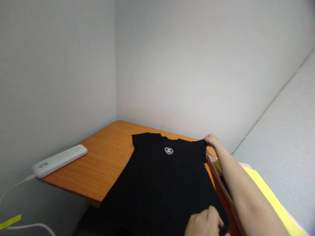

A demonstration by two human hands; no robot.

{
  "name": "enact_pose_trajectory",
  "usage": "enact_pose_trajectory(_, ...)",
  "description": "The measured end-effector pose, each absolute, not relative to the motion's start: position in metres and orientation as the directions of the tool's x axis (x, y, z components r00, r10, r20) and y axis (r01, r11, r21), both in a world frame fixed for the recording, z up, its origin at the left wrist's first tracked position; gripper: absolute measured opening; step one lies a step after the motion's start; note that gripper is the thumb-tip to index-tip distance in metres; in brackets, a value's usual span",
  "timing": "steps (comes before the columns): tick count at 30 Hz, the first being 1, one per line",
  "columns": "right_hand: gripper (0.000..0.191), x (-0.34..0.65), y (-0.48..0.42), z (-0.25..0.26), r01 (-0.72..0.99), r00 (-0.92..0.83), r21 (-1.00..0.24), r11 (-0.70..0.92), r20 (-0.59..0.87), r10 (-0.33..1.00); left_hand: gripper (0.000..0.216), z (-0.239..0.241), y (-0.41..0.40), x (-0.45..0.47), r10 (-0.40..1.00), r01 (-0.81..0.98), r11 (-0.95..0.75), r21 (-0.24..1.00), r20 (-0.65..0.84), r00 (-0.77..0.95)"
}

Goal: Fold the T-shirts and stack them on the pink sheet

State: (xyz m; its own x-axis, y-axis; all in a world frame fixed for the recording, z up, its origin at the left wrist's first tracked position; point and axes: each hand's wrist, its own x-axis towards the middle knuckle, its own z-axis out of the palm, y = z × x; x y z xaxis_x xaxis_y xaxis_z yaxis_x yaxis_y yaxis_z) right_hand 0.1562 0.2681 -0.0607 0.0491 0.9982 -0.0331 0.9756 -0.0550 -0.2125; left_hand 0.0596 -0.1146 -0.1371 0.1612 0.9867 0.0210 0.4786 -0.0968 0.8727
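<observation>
A black T-shirt [169, 177] with a small white round logo on its chest lies spread, front up, over the wooden table. Its collar points toward the back wall, and its lower part runs out of view at the bottom. My right hand [211, 140] is stretched far forward, with its fingers closed on the end of the right-hand sleeve. Close to me, my left hand [203, 223] has its fingers curled onto the shirt's lower right edge. The frame's bottom cuts off part of that hand.
A long white device [60, 160] with a cable sits at the left edge of the wooden table [105, 152]. Yellow and pink flat items [267, 191] lie along the right side, under my right forearm. Walls close in at the back, left and right.
</observation>
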Motion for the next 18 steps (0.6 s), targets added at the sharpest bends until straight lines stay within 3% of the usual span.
enact_pose_trajectory(4,0.023,0.167,0.252,-0.055,0.957,0.101,-0.272,-0.098,-0.005,0.995,0.04,-0.12,-0.13,0.047,0.987,0.307,-0.134,0.942,0.099,0.127)
enact_pose_trajectory(8,0.025,0.154,0.231,-0.052,0.928,0.134,-0.355,-0.115,0.029,0.991,0.033,-0.112,-0.14,0.033,0.987,0.27,-0.161,0.949,0.156,0.038)
enact_pose_trajectory(14,0.027,0.062,0.221,-0.019,0.859,0.015,-0.51,0.042,0.107,0.994,0.017,-0.096,-0.165,-0.019,0.958,0.114,-0.234,0.965,0.249,-0.142)
enact_pose_trajectory(18,0.024,-0.041,0.219,-0.014,0.789,-0.108,-0.594,0.16,0.122,0.987,0.017,-0.104,-0.192,-0.068,0.91,0.028,-0.186,0.982,0.183,-0.371)
